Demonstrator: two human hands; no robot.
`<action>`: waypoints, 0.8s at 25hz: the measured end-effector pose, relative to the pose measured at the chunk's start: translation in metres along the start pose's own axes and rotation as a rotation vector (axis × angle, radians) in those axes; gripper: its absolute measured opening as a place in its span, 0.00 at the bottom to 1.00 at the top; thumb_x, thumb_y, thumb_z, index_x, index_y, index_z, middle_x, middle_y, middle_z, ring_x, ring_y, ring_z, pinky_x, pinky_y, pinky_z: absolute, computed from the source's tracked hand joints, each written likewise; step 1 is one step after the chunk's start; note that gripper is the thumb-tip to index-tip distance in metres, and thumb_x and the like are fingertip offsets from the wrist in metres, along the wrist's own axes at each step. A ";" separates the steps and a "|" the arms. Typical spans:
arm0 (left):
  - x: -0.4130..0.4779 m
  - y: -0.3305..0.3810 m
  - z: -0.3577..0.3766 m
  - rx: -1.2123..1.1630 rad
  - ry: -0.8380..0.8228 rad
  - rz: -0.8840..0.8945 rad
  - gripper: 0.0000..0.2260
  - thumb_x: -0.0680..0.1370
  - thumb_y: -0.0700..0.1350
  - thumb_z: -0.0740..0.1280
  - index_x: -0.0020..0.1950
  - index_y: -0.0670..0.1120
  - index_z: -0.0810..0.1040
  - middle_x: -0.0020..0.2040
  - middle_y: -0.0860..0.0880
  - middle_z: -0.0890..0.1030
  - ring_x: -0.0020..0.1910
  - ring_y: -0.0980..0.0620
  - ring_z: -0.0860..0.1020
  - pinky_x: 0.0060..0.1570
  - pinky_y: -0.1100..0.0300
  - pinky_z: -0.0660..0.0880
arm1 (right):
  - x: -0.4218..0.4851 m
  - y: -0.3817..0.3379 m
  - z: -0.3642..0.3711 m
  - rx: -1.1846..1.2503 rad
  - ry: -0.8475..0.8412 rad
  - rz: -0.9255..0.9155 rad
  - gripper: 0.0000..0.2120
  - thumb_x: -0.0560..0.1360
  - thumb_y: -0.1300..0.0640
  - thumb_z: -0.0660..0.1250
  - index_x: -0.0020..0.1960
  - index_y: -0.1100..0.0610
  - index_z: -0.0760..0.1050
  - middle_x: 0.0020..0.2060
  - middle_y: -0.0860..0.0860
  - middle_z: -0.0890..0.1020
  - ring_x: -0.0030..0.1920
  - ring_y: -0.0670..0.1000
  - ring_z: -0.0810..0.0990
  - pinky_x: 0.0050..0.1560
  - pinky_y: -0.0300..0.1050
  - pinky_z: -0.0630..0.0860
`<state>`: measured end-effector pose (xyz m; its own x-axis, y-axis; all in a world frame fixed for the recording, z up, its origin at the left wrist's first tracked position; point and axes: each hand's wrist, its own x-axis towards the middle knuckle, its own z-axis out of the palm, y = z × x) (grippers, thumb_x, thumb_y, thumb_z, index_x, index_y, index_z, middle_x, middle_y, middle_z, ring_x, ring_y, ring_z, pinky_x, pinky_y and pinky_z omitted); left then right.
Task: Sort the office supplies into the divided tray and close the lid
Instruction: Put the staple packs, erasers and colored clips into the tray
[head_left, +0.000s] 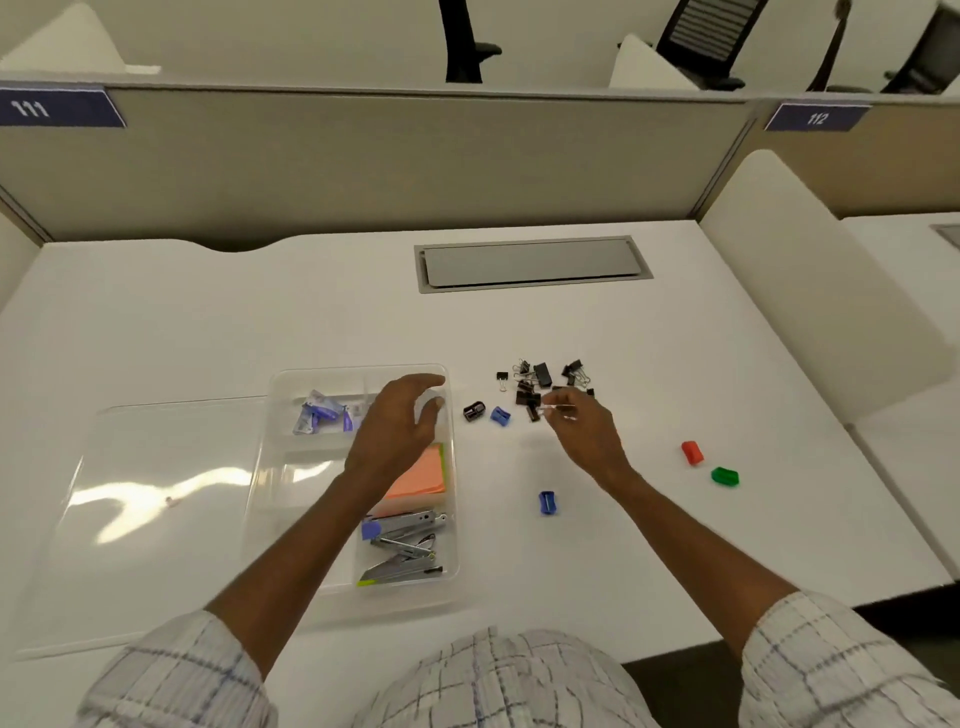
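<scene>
A clear divided tray (275, 415) lies on the white desk, its clear lid (156, 493) flat to the left. The tray holds staple boxes (319, 413), orange sticky notes (421, 475) and staplers (405, 540). My left hand (400, 431) hovers over the tray's far right compartment, fingers apart, holding nothing. My right hand (584, 426) pinches a black binder clip (540, 412) by its wire handles at the near edge of a pile of binder clips (543, 376). Loose sharpeners lie around: black (474, 411), blue (500, 416), blue (547, 502), red (692, 452), green (724, 476).
A grey cable hatch (530, 262) is set into the desk behind the clips. Beige partitions with labels 111 and 112 close off the back. A white divider (810, 280) stands along the desk's right side. Office chairs are beyond the partition.
</scene>
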<state>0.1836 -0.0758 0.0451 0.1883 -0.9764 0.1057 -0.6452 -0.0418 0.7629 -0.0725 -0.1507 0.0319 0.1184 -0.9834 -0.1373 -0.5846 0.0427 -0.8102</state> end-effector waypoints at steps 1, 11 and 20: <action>0.001 0.009 0.009 -0.004 -0.013 0.017 0.14 0.81 0.46 0.66 0.66 0.50 0.77 0.65 0.53 0.79 0.66 0.54 0.74 0.68 0.61 0.68 | 0.002 0.011 -0.010 -0.089 0.019 -0.026 0.09 0.78 0.62 0.68 0.57 0.58 0.79 0.56 0.52 0.83 0.55 0.50 0.81 0.55 0.39 0.77; -0.021 0.056 0.091 0.280 -0.287 0.118 0.21 0.81 0.50 0.65 0.73 0.46 0.72 0.74 0.48 0.71 0.75 0.49 0.67 0.72 0.56 0.64 | 0.018 0.045 -0.020 -0.732 -0.145 -0.165 0.21 0.78 0.51 0.67 0.69 0.55 0.71 0.68 0.55 0.73 0.63 0.59 0.74 0.60 0.54 0.75; -0.048 0.045 0.126 0.627 -0.563 -0.108 0.35 0.80 0.52 0.65 0.81 0.42 0.53 0.82 0.44 0.48 0.81 0.44 0.47 0.76 0.45 0.60 | 0.025 0.055 -0.016 -0.786 -0.186 -0.346 0.15 0.76 0.63 0.64 0.62 0.54 0.73 0.61 0.52 0.75 0.63 0.55 0.74 0.55 0.53 0.76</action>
<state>0.0525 -0.0575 -0.0063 -0.0166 -0.9131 -0.4074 -0.9672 -0.0885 0.2379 -0.1149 -0.1755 -0.0070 0.4803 -0.8710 -0.1033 -0.8671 -0.4537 -0.2056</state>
